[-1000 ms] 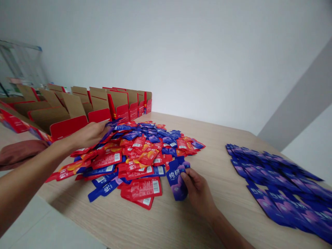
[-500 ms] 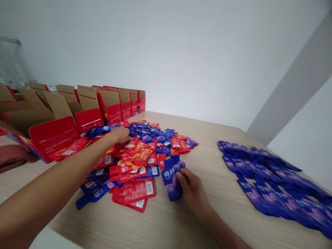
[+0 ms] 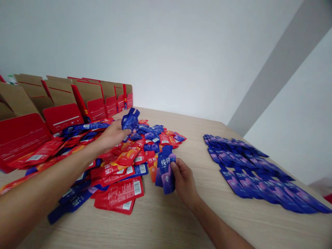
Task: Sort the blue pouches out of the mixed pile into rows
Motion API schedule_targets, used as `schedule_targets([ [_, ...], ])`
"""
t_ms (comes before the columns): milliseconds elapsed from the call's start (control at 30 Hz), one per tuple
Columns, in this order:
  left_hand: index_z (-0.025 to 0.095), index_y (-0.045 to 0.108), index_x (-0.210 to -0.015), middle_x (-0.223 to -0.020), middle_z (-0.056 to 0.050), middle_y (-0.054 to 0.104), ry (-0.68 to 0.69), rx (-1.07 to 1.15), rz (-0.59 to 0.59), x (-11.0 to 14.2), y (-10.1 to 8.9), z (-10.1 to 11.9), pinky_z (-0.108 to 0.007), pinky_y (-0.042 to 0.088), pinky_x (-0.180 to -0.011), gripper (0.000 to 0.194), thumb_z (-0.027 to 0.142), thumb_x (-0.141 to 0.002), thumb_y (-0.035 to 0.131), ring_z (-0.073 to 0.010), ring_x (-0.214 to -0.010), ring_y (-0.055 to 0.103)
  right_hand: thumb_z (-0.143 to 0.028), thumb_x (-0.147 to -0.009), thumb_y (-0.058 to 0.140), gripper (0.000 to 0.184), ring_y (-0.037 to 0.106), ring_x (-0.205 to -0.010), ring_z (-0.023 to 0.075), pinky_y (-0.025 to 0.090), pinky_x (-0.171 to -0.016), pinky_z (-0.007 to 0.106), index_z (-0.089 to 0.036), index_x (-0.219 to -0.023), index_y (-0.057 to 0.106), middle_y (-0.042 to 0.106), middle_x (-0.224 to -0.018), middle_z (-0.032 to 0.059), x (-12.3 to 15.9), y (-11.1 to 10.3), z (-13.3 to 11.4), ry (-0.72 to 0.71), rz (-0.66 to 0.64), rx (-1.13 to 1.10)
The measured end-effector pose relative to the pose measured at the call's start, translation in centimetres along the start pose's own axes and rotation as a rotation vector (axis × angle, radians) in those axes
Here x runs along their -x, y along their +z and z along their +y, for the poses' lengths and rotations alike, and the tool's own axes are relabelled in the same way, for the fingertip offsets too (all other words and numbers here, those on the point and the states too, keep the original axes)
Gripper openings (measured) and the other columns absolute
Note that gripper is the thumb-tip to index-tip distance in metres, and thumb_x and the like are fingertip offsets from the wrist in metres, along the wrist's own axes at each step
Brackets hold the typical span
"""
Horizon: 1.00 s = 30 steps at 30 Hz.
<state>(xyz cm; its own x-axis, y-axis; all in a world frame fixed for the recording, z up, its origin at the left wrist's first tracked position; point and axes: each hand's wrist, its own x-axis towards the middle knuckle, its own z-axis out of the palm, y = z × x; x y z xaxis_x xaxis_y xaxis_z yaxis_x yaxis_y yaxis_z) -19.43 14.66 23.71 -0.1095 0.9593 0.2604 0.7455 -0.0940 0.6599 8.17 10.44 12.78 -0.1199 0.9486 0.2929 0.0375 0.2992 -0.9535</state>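
Observation:
My left hand [image 3: 115, 134] is closed on a blue pouch [image 3: 130, 119], raised above the far part of a mixed heap; a second pouch may be behind it. Between the thumb and fingers of my right hand [image 3: 184, 180] is another blue pouch [image 3: 167, 169] with white characters and a purple fruit print. It is upright, its front towards me, and a further blue pouch edge shows behind it. The heap holds red pouches [image 3: 118, 193] with orange prints and blue pouches [image 3: 153, 133], lying at all angles. Part of it is hidden under my left forearm.
Red cartons [image 3: 63, 117] with raised brown flaps stand in a row at the left, behind the heap. Overlapping rows of blue pouches [image 3: 249, 166] lie on the right of the wooden table [image 3: 160, 224]. A white wall [image 3: 176, 62] rises behind the table.
My left hand has lifted out of the heap with a blue pouch. The view has turned right. Another person's hand at the left edge is gone from view.

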Motion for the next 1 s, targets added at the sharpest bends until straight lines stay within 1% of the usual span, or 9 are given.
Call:
schedule_targets([
  [100, 0.018, 0.073, -0.1, -0.093, -0.011, 0.083, -0.102, 0.532, -0.105, 4.4, 5.8, 3.5, -0.044, 0.064, -0.086, 0.044, 0.058, -0.087, 0.064, -0.0305, -0.089, 0.081, -0.064, -0.1, 0.055, 0.043, 0.05, -0.063, 0.0156, 0.047, -0.059, 0.028, -0.025, -0.084, 0.057, 0.058, -0.071, -0.0025, -0.2, 0.0, 0.2, -0.056, 0.084, 0.045],
  [167, 0.019, 0.073, -0.098, -0.092, -0.011, 0.083, -0.165, 0.81, -0.143, 6.7, 9.6, 5.2, -0.046, 0.065, -0.084, 0.048, 0.063, -0.077, 0.073, -0.0315, -0.089, 0.08, -0.06, -0.103, 0.052, 0.038, 0.054, -0.068, 0.0172, 0.049, -0.063, 0.03, -0.025, -0.087, 0.057, 0.062, -0.076, -0.0012, -0.3, -0.1, 0.4, -0.073, 0.176, 0.105],
  [233, 0.021, 0.073, -0.098, -0.098, -0.01, 0.084, -0.224, 1.03, -0.155, 8.1, 12.3, 6.3, -0.045, 0.064, -0.087, 0.05, 0.064, -0.073, 0.08, -0.0312, -0.095, 0.08, -0.054, -0.103, 0.049, 0.033, 0.055, -0.069, 0.0185, 0.049, -0.066, 0.031, -0.026, -0.086, 0.055, 0.063, -0.077, -0.0004, -0.6, -0.3, 0.9, -0.053, 0.262, 0.177],
  [300, 0.021, 0.074, -0.097, -0.101, -0.01, 0.084, -0.287, 1.187, -0.175, 8.5, 13.9, 6.8, -0.043, 0.064, -0.087, 0.049, 0.06, -0.071, 0.087, -0.0306, -0.098, 0.08, -0.048, -0.103, 0.047, 0.028, 0.057, -0.069, 0.0198, 0.048, -0.066, 0.032, -0.027, -0.085, 0.054, 0.063, -0.076, 0.0003, -0.9, -0.5, 1.5, -0.022, 0.312, 0.231],
  [533, 0.022, 0.078, -0.101, -0.096, -0.007, 0.085, -0.517, 1.409, -0.245, 8.8, 16.1, 6.3, -0.034, 0.064, -0.071, 0.039, 0.043, -0.074, 0.097, -0.0265, -0.085, 0.081, -0.039, -0.097, 0.054, 0.014, 0.067, -0.09, 0.0234, 0.055, -0.076, 0.034, -0.026, -0.103, 0.054, 0.068, -0.098, 0.0061, -2.1, -0.9, 3.6, 0.0, 0.415, 0.252],
  [667, 0.021, 0.079, -0.105, -0.096, -0.005, 0.084, -0.595, 1.446, -0.232, 9.7, 16.8, 6.4, -0.029, 0.064, -0.069, 0.026, 0.027, -0.082, 0.09, -0.0232, -0.082, 0.081, -0.034, -0.095, 0.059, 0.009, 0.065, -0.083, 0.0215, 0.054, -0.073, 0.033, -0.026, -0.093, 0.056, 0.066, -0.091, 0.0034, -2.0, -0.6, 3.2, -0.015, 0.368, 0.282],
  [800, 0.022, 0.079, -0.111, -0.096, -0.003, 0.084, -0.688, 1.454, -0.142, 10.0, 16.7, 6.4, -0.027, 0.064, -0.07, 0.016, 0.02, -0.096, 0.074, -0.0208, -0.085, 0.081, -0.027, -0.089, 0.067, 0.005, 0.065, -0.089, 0.0224, 0.052, -0.085, 0.036, -0.024, -0.089, 0.064, 0.068, -0.093, 0.0041, -1.1, -0.8, 1.3, -0.092, 0.176, 0.412],
  [900, 0.022, 0.078, -0.107, -0.091, -0.004, 0.083, -0.767, 1.44, -0.11, 10.0, 16.4, 6.3, -0.027, 0.063, -0.062, 0.013, 0.025, -0.102, 0.066, -0.0212, -0.081, 0.081, -0.028, -0.083, 0.079, 0.022, 0.066, -0.097, 0.0251, 0.052, -0.089, 0.038, -0.021, -0.102, 0.07, 0.071, -0.104, 0.0072, -0.4, -1.5, -0.5, -0.131, -0.073, 0.549],
  [1000, 0.022, 0.077, -0.104, -0.09, -0.003, 0.082, -0.79, 1.442, -0.11, 10.2, 16.1, 6.6, -0.026, 0.061, -0.053, 0.012, 0.027, -0.102, 0.067, -0.0207, -0.073, 0.079, -0.032, -0.077, 0.087, 0.033, 0.068, -0.099, 0.0271, 0.053, -0.09, 0.04, -0.02, -0.105, 0.074, 0.073, -0.107, 0.0086, -0.3, -2.0, -1.6, -0.068, -0.118, 0.563],
])
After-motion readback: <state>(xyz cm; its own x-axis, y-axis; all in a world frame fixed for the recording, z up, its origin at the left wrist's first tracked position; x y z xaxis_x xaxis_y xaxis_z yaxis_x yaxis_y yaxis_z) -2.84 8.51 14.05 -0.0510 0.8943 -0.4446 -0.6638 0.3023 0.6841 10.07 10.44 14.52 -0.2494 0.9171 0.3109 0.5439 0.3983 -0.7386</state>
